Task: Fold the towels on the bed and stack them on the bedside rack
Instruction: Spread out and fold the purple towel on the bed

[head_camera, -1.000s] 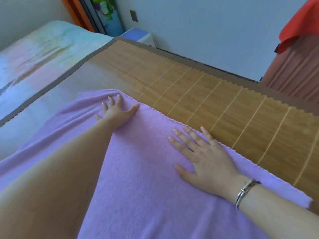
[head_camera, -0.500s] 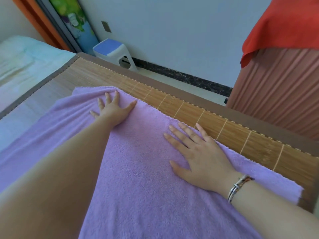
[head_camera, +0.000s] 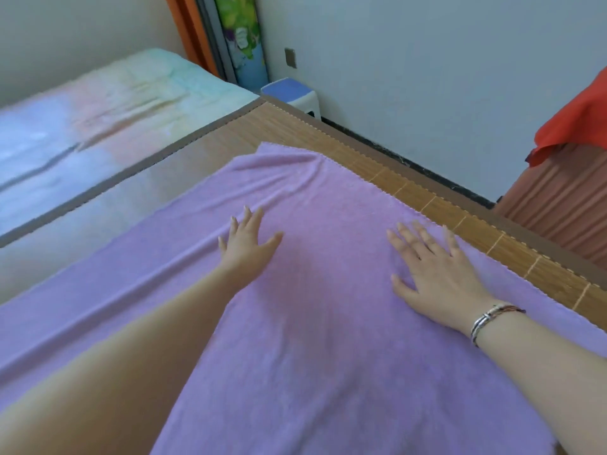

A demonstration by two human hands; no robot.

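A large purple towel [head_camera: 322, 323] lies spread flat over the bamboo mat [head_camera: 486, 234] on the bed, with a few wrinkles near its far corner. My left hand [head_camera: 246, 241] rests palm down on the towel, fingers straight and spread, a little short of the wrinkled corner. My right hand [head_camera: 437, 270] presses flat on the towel near its right edge, fingers splayed, with a bracelet on the wrist. Neither hand grips the cloth.
A pale pastel mattress [head_camera: 98, 110] lies to the left of the mat. A blue-topped plastic stool [head_camera: 292, 95] stands by the wall past the bed's corner. At the right stands a brown ribbed cabinet [head_camera: 558, 205] draped with an orange-red cloth [head_camera: 578, 123].
Both hands have slid back toward me across the towel, away from its far corner, staying flat. The camera has swung left, bringing the pastel mattress back into view.
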